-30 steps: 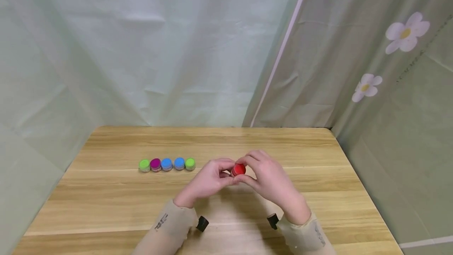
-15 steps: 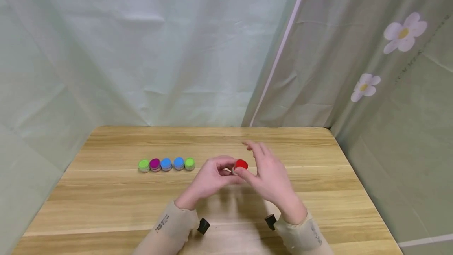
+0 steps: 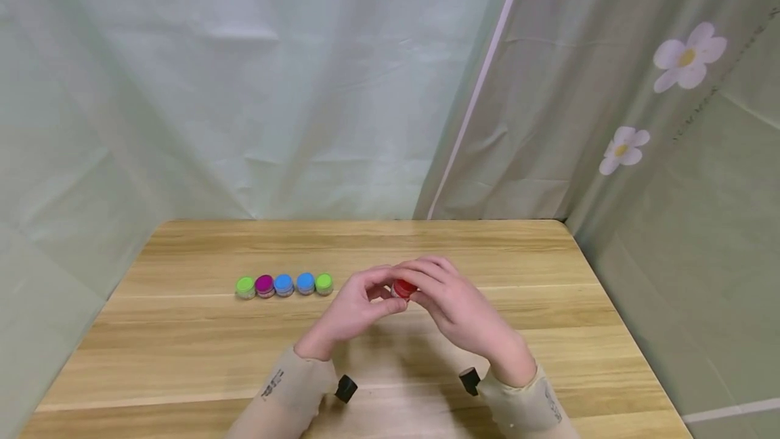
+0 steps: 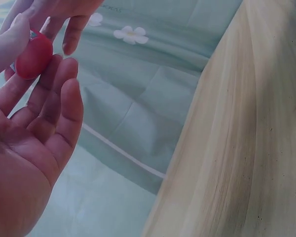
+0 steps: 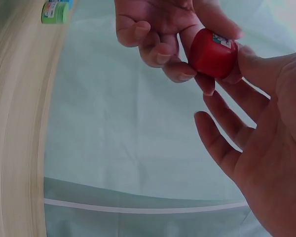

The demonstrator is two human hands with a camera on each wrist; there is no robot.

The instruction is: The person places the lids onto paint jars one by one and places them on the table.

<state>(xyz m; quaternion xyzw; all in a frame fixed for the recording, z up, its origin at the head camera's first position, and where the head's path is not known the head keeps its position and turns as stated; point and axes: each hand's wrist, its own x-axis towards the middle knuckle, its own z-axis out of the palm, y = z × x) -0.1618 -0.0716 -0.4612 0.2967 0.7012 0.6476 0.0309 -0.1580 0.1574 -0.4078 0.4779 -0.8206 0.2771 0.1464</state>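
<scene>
A small jar [image 3: 402,288] with a red lid is held in the air above the middle of the table. My left hand [image 3: 359,307] pinches it between thumb and fingers from the left. My right hand [image 3: 457,300] comes over it from the right, its fingers across the top and its thumb at the lid's near edge. In the right wrist view the jar [image 5: 212,53] lies tilted between both thumbs and shows a small label. From the left wrist, the red jar [image 4: 34,57] appears at upper left, partly covered by the left thumb.
Several small jars stand in a row left of the hands: light green [image 3: 245,287], purple [image 3: 265,286], blue [image 3: 283,284], blue [image 3: 306,283] and green [image 3: 324,283]. They rest on a wooden table [image 3: 183,344]. A pale curtain [image 3: 274,87] hangs behind the table.
My right hand's fingers lifted off the jar and opened, then came back down over its lid. Both hands and the jar have shifted slightly left; my left hand keeps its hold.
</scene>
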